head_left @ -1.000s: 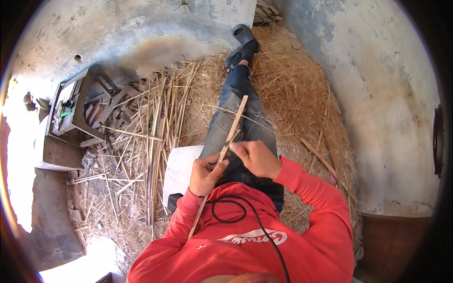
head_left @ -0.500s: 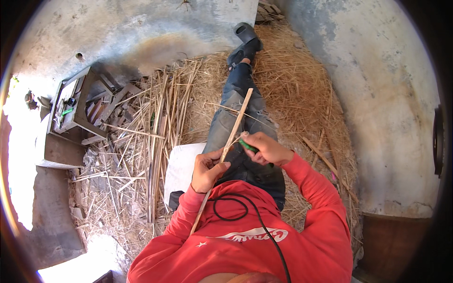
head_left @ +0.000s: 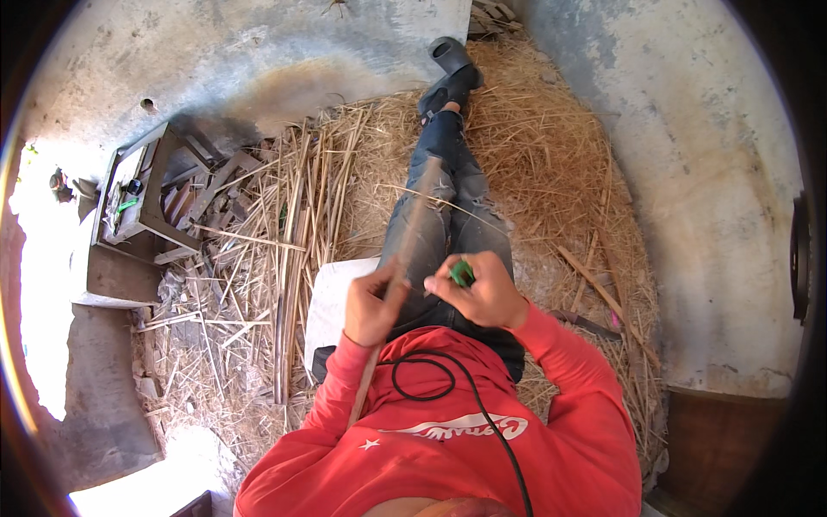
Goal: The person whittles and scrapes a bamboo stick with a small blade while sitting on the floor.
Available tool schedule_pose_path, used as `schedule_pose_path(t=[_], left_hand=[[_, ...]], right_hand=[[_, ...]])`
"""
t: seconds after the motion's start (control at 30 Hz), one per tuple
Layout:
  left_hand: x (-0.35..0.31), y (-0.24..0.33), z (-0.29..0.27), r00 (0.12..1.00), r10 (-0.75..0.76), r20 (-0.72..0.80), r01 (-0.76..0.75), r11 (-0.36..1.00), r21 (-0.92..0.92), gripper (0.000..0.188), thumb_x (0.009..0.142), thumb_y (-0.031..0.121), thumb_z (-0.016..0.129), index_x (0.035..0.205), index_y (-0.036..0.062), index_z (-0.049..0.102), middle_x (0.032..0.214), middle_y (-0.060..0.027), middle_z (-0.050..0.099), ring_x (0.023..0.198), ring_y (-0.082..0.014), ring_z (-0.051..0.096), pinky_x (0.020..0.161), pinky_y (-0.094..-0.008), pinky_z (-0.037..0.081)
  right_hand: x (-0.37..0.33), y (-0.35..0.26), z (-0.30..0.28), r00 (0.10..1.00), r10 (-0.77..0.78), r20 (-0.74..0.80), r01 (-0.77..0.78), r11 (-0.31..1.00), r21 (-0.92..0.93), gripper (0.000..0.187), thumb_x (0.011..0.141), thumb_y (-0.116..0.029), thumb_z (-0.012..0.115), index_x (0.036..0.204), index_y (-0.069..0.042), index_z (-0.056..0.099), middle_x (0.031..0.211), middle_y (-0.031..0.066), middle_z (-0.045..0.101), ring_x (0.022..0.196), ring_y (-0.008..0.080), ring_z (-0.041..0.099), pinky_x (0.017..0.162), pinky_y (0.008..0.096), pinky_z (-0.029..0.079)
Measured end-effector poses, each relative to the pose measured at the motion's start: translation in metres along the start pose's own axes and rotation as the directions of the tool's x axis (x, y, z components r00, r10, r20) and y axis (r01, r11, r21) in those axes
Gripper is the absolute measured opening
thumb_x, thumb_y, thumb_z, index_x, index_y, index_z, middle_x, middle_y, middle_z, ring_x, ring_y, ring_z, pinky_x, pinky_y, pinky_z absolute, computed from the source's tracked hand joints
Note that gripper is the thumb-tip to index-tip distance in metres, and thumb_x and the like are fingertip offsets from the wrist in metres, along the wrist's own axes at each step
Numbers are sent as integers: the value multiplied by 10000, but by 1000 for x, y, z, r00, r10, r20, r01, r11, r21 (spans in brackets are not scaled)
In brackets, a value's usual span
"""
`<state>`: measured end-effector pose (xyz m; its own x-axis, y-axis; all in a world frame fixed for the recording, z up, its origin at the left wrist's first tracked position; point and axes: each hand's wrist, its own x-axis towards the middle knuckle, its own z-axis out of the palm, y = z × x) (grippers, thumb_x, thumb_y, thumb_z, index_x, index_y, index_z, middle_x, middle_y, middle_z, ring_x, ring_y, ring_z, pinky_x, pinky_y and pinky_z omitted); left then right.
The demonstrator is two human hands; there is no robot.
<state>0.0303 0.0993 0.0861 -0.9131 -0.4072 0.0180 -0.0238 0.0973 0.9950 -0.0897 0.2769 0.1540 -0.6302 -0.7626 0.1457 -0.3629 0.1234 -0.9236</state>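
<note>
My left hand (head_left: 372, 303) is closed around a long, narrow strip of wood or bamboo (head_left: 415, 222). The strip slants from my left forearm up over my thighs, and its upper part is blurred. To its right, my right hand (head_left: 482, 291) is closed on a green-handled tool (head_left: 463, 274), apart from the strip. Most of the tool is hidden by my fingers. A dark slim piece (head_left: 590, 325) shows beyond my right wrist; whether it belongs to the tool, I cannot tell. A thin sliver (head_left: 457, 205) lies across my legs.
Straw-like shavings (head_left: 534, 129) cover the floor around my outstretched legs. Long strips (head_left: 293, 258) lie piled at the left, near an overturned wooden frame (head_left: 142, 194). A pale board (head_left: 332, 297) is beside my left thigh. A black cable (head_left: 474, 396) loops over my red top.
My right hand has turned and drawn slightly downward, away from the strip, with the green handle now pointing up. The strip has shifted a little left and blurred. The dark piece beyond my wrist has appeared.
</note>
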Motion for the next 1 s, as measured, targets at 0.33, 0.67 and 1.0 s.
schedule_pose_path(t=[0.33,0.67,1.0], left_hand=[[15,5,-41,984,-174,-42,159,959,-232,354,1071,241,553,1290,-25,634,567,100,405,464,1,311,444,-214,204],[23,11,-19,963,-234,131,251,958,-136,547,1107,359,325,1140,-68,664,532,28,398,437,-68,358,431,-228,304],[14,13,53,906,-234,352,313,931,-186,472,1109,304,446,1487,23,480,627,67,358,464,-37,313,426,-216,294]], right_hand=[[-36,84,-126,611,266,-746,-308,948,86,359,892,-387,791,850,-43,695,655,-25,551,638,126,549,611,321,441],[-147,255,-108,433,501,-750,-632,762,144,542,947,-562,650,972,-22,701,737,16,573,729,170,577,723,356,461],[-94,128,-31,716,443,-540,-386,895,223,526,1061,-506,485,857,-44,632,680,9,516,610,99,483,576,306,388]])
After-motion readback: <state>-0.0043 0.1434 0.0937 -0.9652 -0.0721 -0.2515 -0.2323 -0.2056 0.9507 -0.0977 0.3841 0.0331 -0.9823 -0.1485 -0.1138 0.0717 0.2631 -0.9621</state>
